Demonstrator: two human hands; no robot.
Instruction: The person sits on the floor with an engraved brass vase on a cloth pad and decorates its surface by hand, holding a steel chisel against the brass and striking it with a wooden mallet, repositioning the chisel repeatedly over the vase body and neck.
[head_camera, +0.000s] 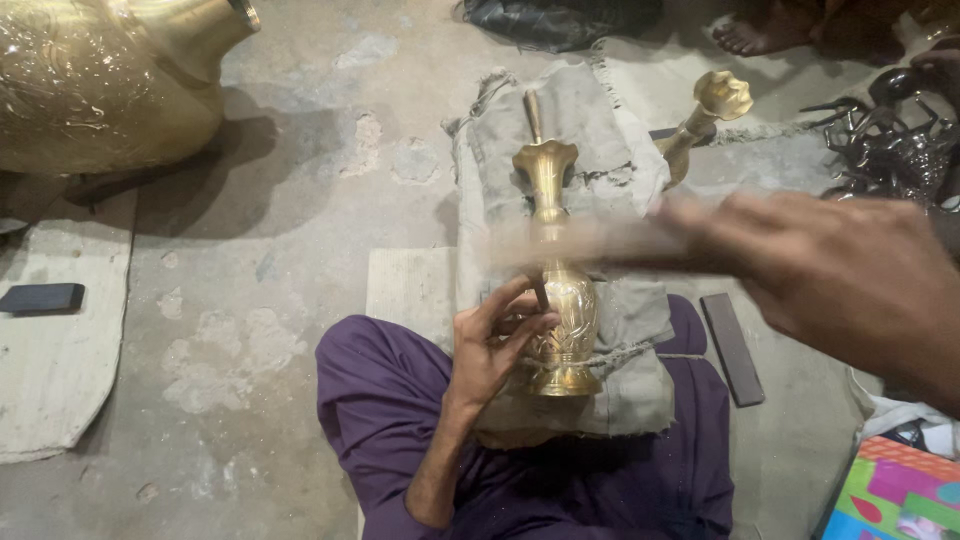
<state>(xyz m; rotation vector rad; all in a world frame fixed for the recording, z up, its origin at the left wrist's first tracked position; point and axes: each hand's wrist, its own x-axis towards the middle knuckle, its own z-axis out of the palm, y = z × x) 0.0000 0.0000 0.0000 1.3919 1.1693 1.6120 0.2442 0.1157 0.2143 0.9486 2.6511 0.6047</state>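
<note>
A small engraved brass vase (558, 290) lies on a folded grey cloth (600, 140) over my lap. My left hand (492, 345) pinches a thin dark punch (541, 291) against the vase's belly. My right hand (850, 275) is raised at the right, gripping a blurred stick-like striker (580, 243) that crosses above the vase's neck. Purple trousers cover my crossed legs.
A big brass pot (100, 80) stands at the top left. A second brass vase (700, 120) lies behind the cloth. Dark metal pieces (890, 140) are piled at the right, a dark flat bar (732, 348) by my knee, a wooden board (410, 290) underneath, another person's foot (750, 35) beyond.
</note>
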